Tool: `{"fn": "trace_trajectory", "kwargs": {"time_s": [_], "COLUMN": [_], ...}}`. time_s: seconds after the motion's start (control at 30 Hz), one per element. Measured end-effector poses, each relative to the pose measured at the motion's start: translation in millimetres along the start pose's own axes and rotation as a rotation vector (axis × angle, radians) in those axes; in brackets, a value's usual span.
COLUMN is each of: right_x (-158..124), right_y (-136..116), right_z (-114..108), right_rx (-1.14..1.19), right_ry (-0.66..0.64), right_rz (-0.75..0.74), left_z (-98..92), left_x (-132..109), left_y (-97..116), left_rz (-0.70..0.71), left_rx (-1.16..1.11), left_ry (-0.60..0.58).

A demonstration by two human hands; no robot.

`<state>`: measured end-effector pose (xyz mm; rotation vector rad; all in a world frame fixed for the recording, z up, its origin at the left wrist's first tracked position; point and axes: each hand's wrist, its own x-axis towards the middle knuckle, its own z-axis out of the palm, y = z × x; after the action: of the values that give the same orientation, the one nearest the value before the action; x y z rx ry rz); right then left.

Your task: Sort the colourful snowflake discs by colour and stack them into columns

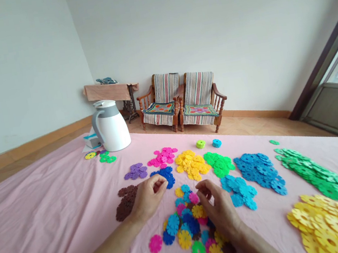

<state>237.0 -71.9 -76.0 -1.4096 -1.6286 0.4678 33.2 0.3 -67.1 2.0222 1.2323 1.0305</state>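
Observation:
My left hand (150, 194) is closed in a pinch at the edge of the dark blue flower-disc pile (168, 177). Whatever lies between its fingertips, if anything, is hidden. Beside its wrist is a brown disc pile (126, 205), partly covered by the hand. My right hand (219, 207) hovers over the right side of a mixed heap of notched plastic discs (185, 239), its fingers curled and the thumb slightly apart. A pink disc (194, 198) lies right by its fingertips, and I see nothing held there.
Sorted piles of purple (135, 171), pink (163, 157), yellow (191, 164), green (220, 163) and light blue discs (239, 192) surround the heap. Larger blue (259, 172), green (320, 173) and yellow piles (335, 224) spread rightward. A white jug (113, 129) stands at the back left.

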Motion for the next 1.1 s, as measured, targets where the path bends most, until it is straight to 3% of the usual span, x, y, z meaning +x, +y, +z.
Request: {"fn": "trace_trajectory", "kwargs": {"time_s": [0.13, 0.43, 0.83, 1.1], "right_x": [2.1, -1.9, 2.8, 3.0], "right_y": [5.3, -1.9, 10.1, 2.7], "right_z": [-1.0, -1.7, 1.2, 3.5], "right_rx": [-0.107, -0.165, -0.352, -0.398], "right_ry": [-0.021, -0.103, -0.025, -0.048], "right_rz": [-0.039, -0.093, -0.066, -0.092], "left_z": [-1.8, 6.5, 9.9, 13.3], "left_x": [1.0, -10.9, -18.1, -13.7], "left_y": [-4.8, 17.6, 30.5, 26.0], "left_rz": [-0.013, 0.269, 0.468, 0.416], "left_rx": [0.037, 0.147, 0.272, 0.225], "left_ry": [0.041, -0.233, -0.387, -0.335]}}
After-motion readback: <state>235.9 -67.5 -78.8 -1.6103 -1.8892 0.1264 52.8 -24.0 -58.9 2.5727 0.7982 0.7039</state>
